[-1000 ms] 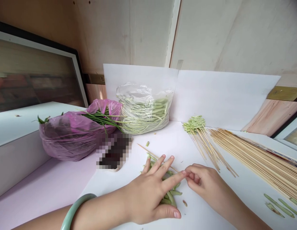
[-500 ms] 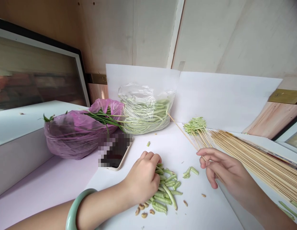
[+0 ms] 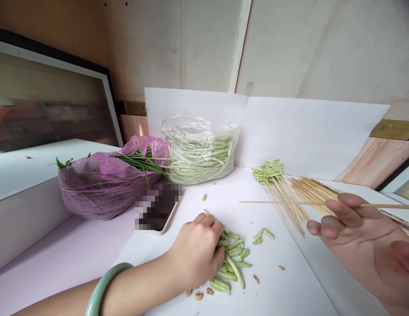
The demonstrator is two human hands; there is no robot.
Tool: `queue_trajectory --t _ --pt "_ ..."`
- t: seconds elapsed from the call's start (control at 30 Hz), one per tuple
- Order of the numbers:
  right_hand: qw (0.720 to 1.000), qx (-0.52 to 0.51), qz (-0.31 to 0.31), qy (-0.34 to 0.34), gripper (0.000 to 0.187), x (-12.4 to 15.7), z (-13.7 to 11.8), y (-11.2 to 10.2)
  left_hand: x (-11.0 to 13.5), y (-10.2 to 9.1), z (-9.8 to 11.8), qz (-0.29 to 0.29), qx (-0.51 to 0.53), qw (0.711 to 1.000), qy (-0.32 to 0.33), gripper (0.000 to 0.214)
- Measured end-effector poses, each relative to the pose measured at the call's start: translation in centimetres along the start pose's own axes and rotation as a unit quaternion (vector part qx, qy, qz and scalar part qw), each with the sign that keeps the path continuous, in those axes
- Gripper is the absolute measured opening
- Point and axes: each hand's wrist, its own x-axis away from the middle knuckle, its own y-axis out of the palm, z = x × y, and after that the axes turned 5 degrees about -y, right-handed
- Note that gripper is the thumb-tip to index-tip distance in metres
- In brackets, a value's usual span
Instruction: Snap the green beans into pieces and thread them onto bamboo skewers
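On the white bench, the left hand curls onto the edge of a heap of cut green beans, any grip hidden, while the right hand pinches a bamboo skewer level above the loose skewers.

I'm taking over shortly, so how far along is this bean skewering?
Done: a bunch of skewers at the back carry bean pieces at their tips. In hand: the right hand holds one bamboo skewer, bare along its visible length, while the left hand rests on a heap of cut green beans. Left: a clear plastic bag well filled with long beans, and many bare skewers.
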Motion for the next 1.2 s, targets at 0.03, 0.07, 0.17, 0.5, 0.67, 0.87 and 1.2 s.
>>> queue_trajectory --t 0.03,0.07,0.17,0.5,0.67,0.87,1.2 --pt "0.994 -0.103 -0.007 0.023 0.044 -0.1 -0.6 0.5 0.0 0.0 0.0 -0.004 -0.009 1.000 -0.001 0.010" --pt "0.984 -0.173 0.005 0.038 0.041 -0.1 -1.1 1.0 0.0 0.1 0.0 -0.008 -0.016 1.000 -0.001 0.010" --pt "0.959 -0.264 0.075 0.076 0.055 -0.1 -2.0 2.4 -0.1 0.3 -0.1 -0.014 -0.026 1.000 0.006 0.010" --pt "0.904 -0.344 0.104 0.231 0.036 -0.2 -1.5 4.4 -0.2 0.6 -0.3 0.002 -0.027 1.000 0.010 0.016" --pt "0.881 -0.367 0.179 0.239 0.047 0.0 -1.1 4.8 -0.4 0.9 -0.5 0.028 0.120 0.992 0.002 0.014" --pt "0.876 -0.377 0.159 0.255 0.047 -0.2 -1.0 5.2 -0.7 1.5 -0.3 0.048 0.396 0.915 -0.057 0.022" --pt "0.905 -0.370 0.069 0.199 0.034 0.1 -0.5 5.4 -1.7 2.3 -0.5 0.019 0.745 0.651 -0.141 0.029"
